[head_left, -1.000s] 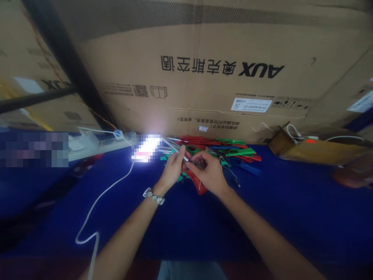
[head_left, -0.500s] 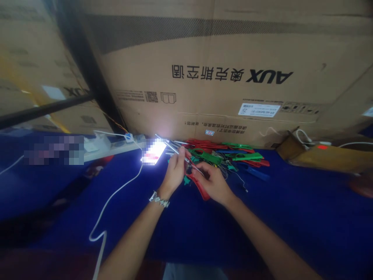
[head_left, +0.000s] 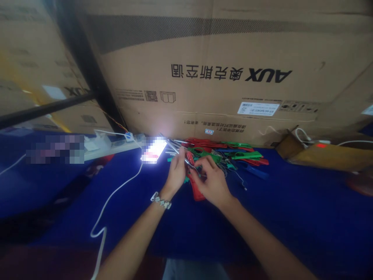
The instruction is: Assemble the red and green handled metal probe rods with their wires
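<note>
My left hand (head_left: 176, 171) is closed around a silver metal rod (head_left: 174, 145) that slants up and left past the thumb. Between my hands a red plastic handle-like piece (head_left: 197, 191) hangs towards me, its upper end by my left fingers. My right hand (head_left: 215, 182) pinches at the near end of the rod, beside the red piece; what sits between its fingertips is too small and hidden to name. Just beyond the hands lies a pile of red, green and blue plastic pieces (head_left: 247, 155), mixed with metal rods and thin wires.
A brightly lit phone-like screen (head_left: 155, 149) lies left of the hands, with a white cable (head_left: 109, 208) across the blue tabletop (head_left: 279, 225). A white power strip (head_left: 116, 147) is further left. A large carton (head_left: 221, 42) stands behind; a small cardboard box (head_left: 317, 155) is at right.
The red piece has swung to hang more upright between my hands. The rod has turned slightly, and my right fingers have shifted their pinch a little upward.
</note>
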Available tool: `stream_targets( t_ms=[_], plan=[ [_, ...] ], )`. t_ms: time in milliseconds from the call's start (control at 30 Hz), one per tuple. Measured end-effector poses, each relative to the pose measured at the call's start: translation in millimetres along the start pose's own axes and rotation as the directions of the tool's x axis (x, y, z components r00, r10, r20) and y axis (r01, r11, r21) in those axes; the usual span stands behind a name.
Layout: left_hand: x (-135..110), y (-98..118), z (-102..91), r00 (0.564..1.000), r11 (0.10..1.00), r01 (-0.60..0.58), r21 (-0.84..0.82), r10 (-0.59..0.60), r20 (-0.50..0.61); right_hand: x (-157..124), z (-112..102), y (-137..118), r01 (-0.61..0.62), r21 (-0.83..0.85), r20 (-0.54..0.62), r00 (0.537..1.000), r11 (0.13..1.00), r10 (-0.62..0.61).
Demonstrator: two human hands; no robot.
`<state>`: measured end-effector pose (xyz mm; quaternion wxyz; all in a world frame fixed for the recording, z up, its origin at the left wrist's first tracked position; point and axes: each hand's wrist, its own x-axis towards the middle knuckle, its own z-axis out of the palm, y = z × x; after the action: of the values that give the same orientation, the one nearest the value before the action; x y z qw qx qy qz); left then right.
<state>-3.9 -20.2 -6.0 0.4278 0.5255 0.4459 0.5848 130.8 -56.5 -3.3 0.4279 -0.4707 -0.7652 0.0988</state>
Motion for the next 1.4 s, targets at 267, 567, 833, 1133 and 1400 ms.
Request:
stream_targets(
  t_ms=[267, 567, 833, 1133, 1400],
  plan=[
    [-4, -7, 7.8, 0.998, 0.989, 0.051, -0.136, -0.054, -0.020, 2, 0, 4, 0.047, -0.081, -0.048, 0.998, 0.996, -0.051],
    [-5, -7, 9.9, 0.987, 0.974, 0.136, -0.182, -0.150, -0.066, 3, 6, 9, 0.055, 0.185, -0.062, 0.997, 0.981, -0.044],
    [-4, -6, 9.6, 0.982, 0.977, 0.119, -0.175, -0.142, -0.123, 0, 9, 9, -0.059, 0.370, 0.032, 0.998, 0.927, 0.050],
    [-7, 2, 12.4, 0.980, 0.962, 0.183, -0.204, -0.194, -0.035, 3, 8, 8, -0.067, 0.375, -0.013, 0.997, 0.925, 0.077],
    [-14, 7, 9.8, 0.968, 0.961, 0.223, -0.163, -0.199, 0.155, 5, 3, 11, -0.112, 0.443, -0.044, 0.988, 0.889, 0.147]
  ],
)
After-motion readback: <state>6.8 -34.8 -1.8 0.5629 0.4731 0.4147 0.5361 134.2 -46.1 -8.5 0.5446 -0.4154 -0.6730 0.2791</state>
